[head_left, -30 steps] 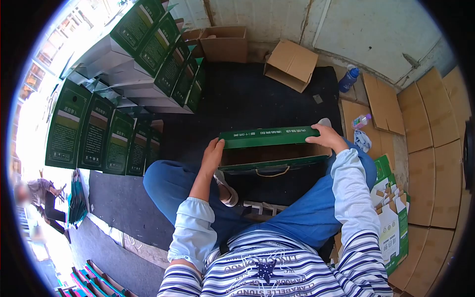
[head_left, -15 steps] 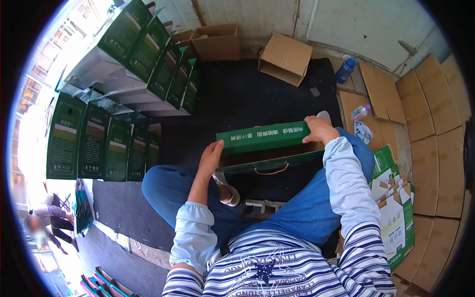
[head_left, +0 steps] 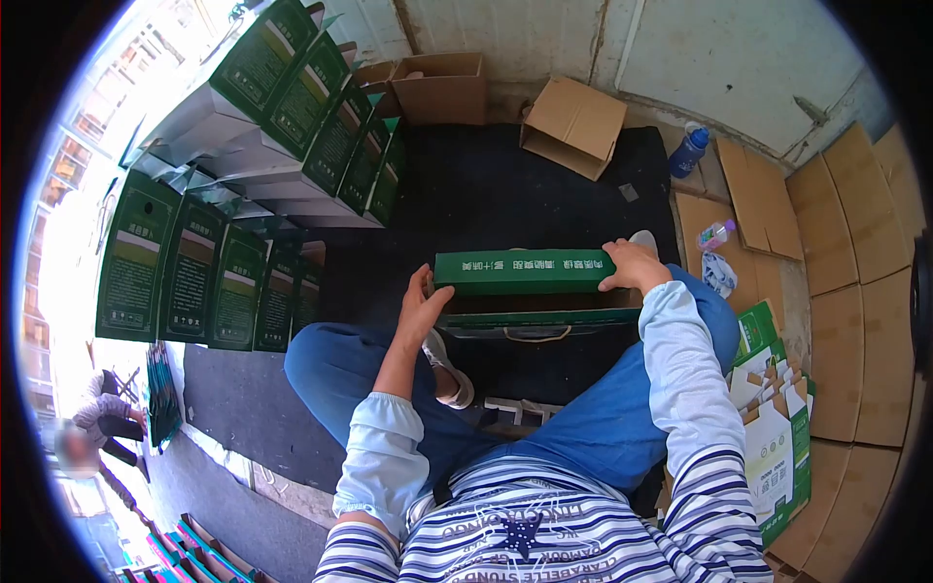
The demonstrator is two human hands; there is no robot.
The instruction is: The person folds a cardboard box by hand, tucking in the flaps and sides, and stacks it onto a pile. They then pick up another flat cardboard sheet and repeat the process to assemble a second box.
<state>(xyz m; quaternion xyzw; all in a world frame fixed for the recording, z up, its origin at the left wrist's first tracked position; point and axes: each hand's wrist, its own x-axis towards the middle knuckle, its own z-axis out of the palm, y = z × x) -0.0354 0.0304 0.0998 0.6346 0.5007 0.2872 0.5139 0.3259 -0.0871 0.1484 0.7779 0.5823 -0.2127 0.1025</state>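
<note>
A green carton [head_left: 525, 275] with white lettering lies crosswise between my knees, its near side gaping and dark inside. Along its near edge runs a green flap with a pale cord handle [head_left: 537, 336]. At the left end, my left hand [head_left: 421, 309] grips the corner, thumb on the near face and fingers toward the outer side. My right hand [head_left: 634, 268] holds the opposite end, with its fingers over the top edge and its thumb in front. Part of the carton's underside is hidden.
Green printed cartons [head_left: 233, 282] stand stacked at left. Brown boxes [head_left: 573, 121] sit by the wall, near a blue bottle [head_left: 688, 153]. Flattened green-white cartons [head_left: 777, 457] lean beside my right leg. Another person [head_left: 97, 428] is at far left, near a low stool [head_left: 517, 412] between my feet.
The carton has come level, its left end no longer tilted lower. My left thumb has moved onto its near face, while my right hand keeps its hold.
</note>
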